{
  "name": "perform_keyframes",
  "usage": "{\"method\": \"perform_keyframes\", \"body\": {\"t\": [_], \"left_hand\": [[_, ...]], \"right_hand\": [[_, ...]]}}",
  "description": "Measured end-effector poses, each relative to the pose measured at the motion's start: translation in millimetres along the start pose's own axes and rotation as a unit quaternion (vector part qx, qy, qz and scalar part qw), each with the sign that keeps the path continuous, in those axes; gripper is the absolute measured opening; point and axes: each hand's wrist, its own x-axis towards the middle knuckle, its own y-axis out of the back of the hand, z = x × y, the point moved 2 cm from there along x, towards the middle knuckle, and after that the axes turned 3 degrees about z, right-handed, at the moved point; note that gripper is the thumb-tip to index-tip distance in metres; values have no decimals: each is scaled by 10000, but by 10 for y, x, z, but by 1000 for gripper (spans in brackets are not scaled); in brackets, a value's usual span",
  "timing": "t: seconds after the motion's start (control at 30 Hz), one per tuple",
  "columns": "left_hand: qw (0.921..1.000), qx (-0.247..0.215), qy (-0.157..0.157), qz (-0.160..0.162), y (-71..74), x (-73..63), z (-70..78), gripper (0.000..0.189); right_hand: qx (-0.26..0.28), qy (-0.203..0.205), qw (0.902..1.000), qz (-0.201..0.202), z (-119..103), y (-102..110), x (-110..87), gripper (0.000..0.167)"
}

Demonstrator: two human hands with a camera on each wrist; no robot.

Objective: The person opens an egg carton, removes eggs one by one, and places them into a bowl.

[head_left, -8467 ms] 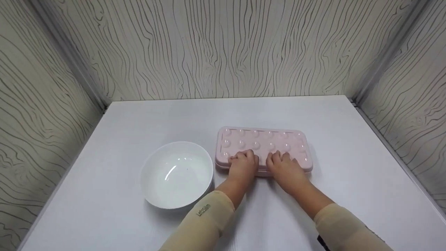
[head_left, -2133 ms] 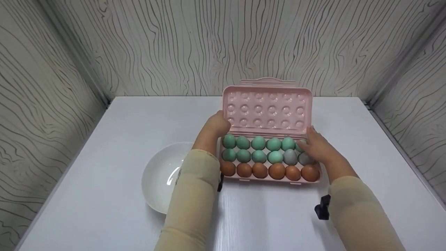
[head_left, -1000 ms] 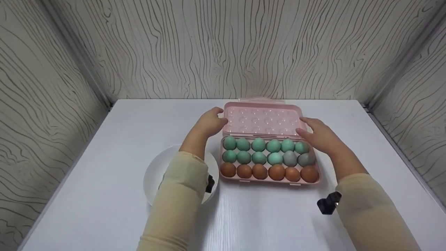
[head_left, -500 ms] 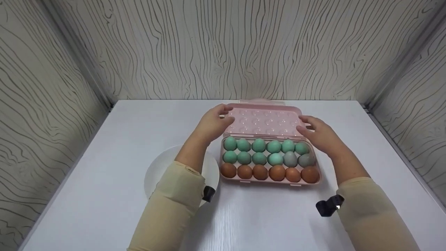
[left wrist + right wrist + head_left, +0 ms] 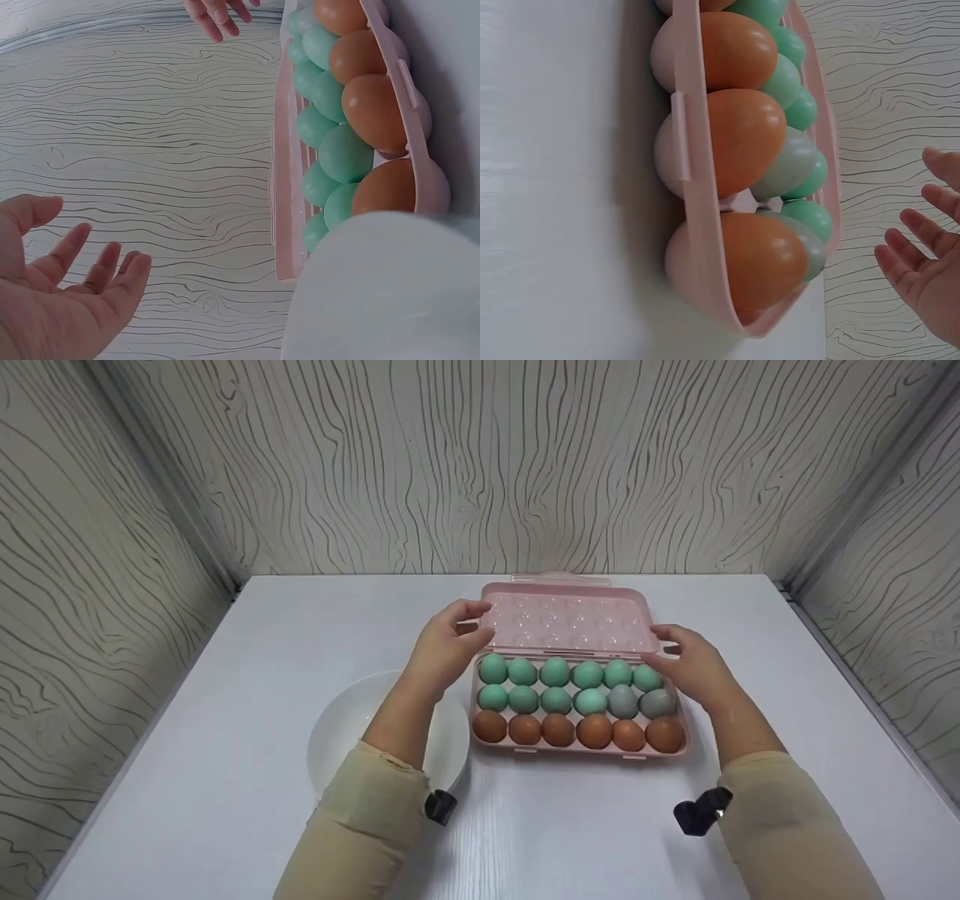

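Observation:
A pink plastic egg carton (image 5: 526,749) lies on the white table with its lid (image 5: 566,619) folded back flat. Two rows of green and greyish eggs (image 5: 555,672) fill the back and middle, and a row of brown eggs (image 5: 594,731) lines the front. My left hand (image 5: 442,649) hovers by the lid's left edge, fingers relaxed and holding nothing. By the lid's right edge my right hand (image 5: 694,667) is likewise relaxed, its thumb near the back corner egg. Both wrist views show spread fingers apart from the carton, the left hand (image 5: 71,292) and the right hand (image 5: 930,255).
A white bowl (image 5: 337,727) stands left of the carton, partly covered by my left forearm. Wood-grain panels (image 5: 465,465) rise behind the table (image 5: 570,832) and at both sides. A black wrist camera (image 5: 701,811) sticks out from the right sleeve.
The carton was closed, then its lid was swung up and back until it lay flat. Both hands have let go of the lid; lately they have drawn slightly back toward me.

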Motion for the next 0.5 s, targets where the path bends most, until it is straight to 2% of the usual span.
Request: {"method": "perform_keyframes", "body": {"t": [0.17, 0.33, 0.5], "left_hand": [[9997, -152, 173, -15, 7, -36, -50, 31], [9994, -328, 146, -31, -13, -70, -75, 30], [9991, -312, 236, -134, -48, -90, -101, 29]], "right_hand": [[-177, -154, 9997, -40, 103, -121, 21, 61], [-479, -144, 9987, -20, 161, -244, 54, 55], [-782, -229, 9967, -20, 191, -346, 84, 53]]}}
